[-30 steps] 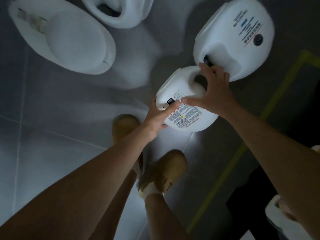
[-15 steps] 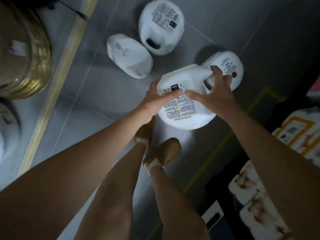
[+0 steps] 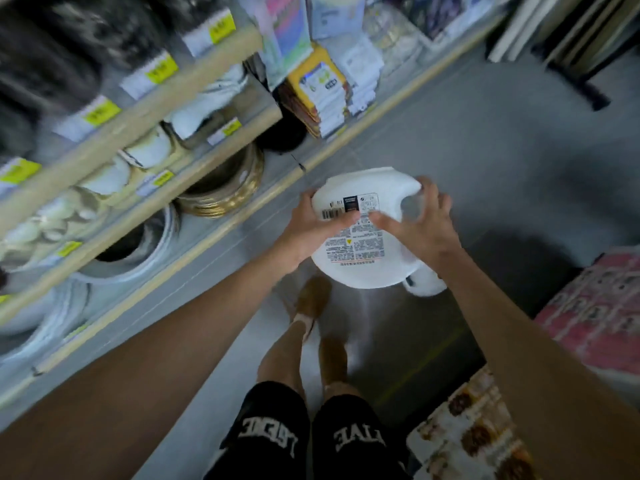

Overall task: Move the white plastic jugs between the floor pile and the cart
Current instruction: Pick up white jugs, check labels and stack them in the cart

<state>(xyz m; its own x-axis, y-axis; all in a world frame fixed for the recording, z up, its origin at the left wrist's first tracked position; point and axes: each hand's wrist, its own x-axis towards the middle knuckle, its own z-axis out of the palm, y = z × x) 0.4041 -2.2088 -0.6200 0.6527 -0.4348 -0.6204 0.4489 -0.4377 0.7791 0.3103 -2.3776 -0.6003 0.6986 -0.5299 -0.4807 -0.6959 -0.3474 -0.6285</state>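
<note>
Shelves [image 3: 138, 126] at left; a person's left hand [image 3: 311, 226] clasps one side of a white plastic jug [image 3: 363, 268], carried label-up above the floor [image 3: 485, 150], its handle end lying rightward inside the curled right hand [image 3: 422, 226]

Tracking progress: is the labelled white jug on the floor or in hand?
In hand: left hand and right hand grip the white jug, held well above the floor.

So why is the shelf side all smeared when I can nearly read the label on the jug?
Head view: motion blur smears the shelves and the pink patterned pack, while the white jug is fairly sharp, its barcode visible; head view is dim overall, with one bright patch on the floor just below the jug.
</note>
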